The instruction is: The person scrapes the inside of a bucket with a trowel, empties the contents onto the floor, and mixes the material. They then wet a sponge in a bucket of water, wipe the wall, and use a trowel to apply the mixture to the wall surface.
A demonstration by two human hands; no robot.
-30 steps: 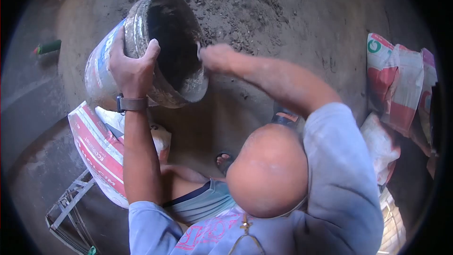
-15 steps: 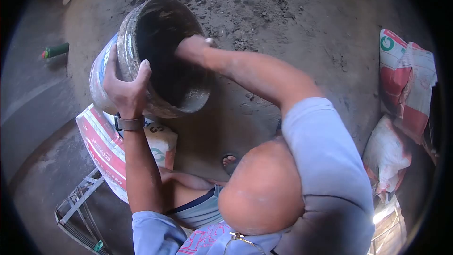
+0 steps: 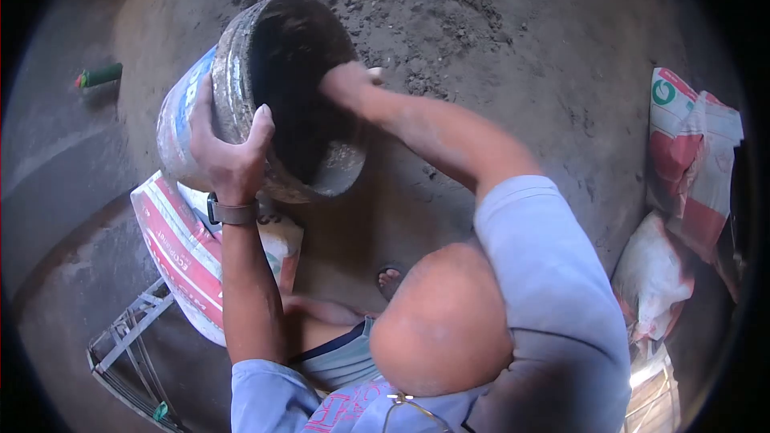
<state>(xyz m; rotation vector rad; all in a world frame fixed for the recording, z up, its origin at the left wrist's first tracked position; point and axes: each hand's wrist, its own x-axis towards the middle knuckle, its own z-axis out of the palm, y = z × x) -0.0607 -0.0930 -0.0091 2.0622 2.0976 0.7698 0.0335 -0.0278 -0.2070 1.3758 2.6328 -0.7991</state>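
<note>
A worn, mud-caked bucket (image 3: 180,124) is tilted on its side, its dark mouth turned right. My left hand (image 3: 228,152) grips it near the rim, thumb and fingers spread across the outer wall. A watch strap (image 3: 234,214) circles that wrist. My right hand (image 3: 349,87) reaches into the mouth from the right. Its fingers are lost in shadow and blur, so whatever they touch or hold is hidden. Some grey residue shows on the lower inner wall.
Loose grey rubble (image 3: 449,8) covers the ground beyond the bucket. A printed cement bag (image 3: 188,256) lies below it, near a metal frame (image 3: 132,345). More bags (image 3: 682,160) and a white sack (image 3: 654,273) line the right. A green bottle-like object (image 3: 100,76) lies left.
The bucket and both hands appear slightly farther right, while the surroundings also shift a little in view. The left hand keeps its hold, and the right hand remains inside the mouth.
</note>
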